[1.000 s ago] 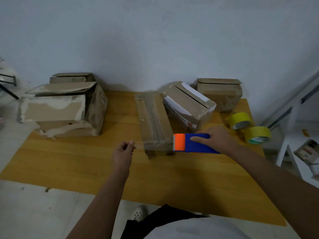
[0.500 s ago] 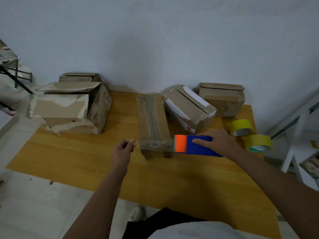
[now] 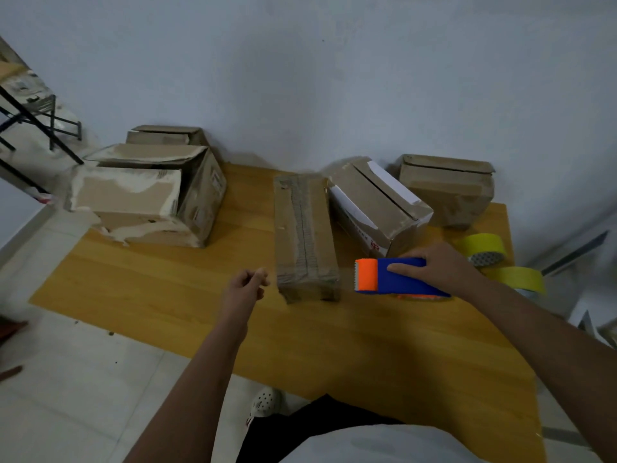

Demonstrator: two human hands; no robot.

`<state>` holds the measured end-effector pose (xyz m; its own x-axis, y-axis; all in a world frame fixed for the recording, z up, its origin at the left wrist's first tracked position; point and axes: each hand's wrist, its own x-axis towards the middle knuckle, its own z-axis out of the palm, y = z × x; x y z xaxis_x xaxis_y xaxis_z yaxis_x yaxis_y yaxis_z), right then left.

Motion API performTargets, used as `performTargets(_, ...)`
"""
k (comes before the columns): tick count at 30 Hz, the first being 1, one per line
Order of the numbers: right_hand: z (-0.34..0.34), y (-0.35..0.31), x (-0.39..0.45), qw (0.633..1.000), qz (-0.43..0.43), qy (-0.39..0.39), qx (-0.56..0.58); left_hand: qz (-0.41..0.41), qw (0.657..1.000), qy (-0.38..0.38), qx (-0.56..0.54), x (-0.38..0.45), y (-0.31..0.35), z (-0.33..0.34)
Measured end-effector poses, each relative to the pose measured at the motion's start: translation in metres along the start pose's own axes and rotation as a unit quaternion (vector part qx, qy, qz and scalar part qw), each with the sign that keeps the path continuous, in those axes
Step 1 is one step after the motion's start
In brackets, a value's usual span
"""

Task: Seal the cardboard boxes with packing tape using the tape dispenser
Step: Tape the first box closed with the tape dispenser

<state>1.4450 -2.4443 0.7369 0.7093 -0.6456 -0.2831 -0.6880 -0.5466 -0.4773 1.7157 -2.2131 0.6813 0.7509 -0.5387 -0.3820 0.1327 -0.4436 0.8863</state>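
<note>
Five cardboard boxes stand on the wooden table (image 3: 187, 295), which is set against a pale wall. The largest box (image 3: 147, 198) occupies the left side; its top flaps are torn and partly raised, and its contents cannot be seen. A smaller box (image 3: 165, 135) sits directly behind it. At the centre lies the long narrow box (image 3: 304, 235), closed, with tape running lengthwise along its top seam. Just right of it, a tilted box (image 3: 379, 208) shows an open slit between its flaps and a white inner panel; nothing inside can be made out. A closed box (image 3: 447, 188) stands at the rear right.

Two yellow tape rolls (image 3: 484, 248) lie near the right table edge. The right hand (image 3: 437, 265) grips the blue tape dispenser (image 3: 397, 277), orange end pointing left, just right of the long narrow box. The left hand (image 3: 245, 285) hovers left of that box, fingers curled with thumb meeting fingertips, holding nothing visible.
</note>
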Motion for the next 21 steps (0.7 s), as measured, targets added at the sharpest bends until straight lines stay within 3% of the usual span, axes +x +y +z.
performTargets(10,0.004,-0.011,0.029,0.997,-0.028,0.001,-0.076,-0.043,0.996,0.080,0.002,-0.004,-0.008,0.020)
performTargets(21,0.003,-0.011,0.040,0.993,-0.020,-0.031,-0.108,-0.069,0.993,0.095,0.028,-0.003,-0.020,0.040)
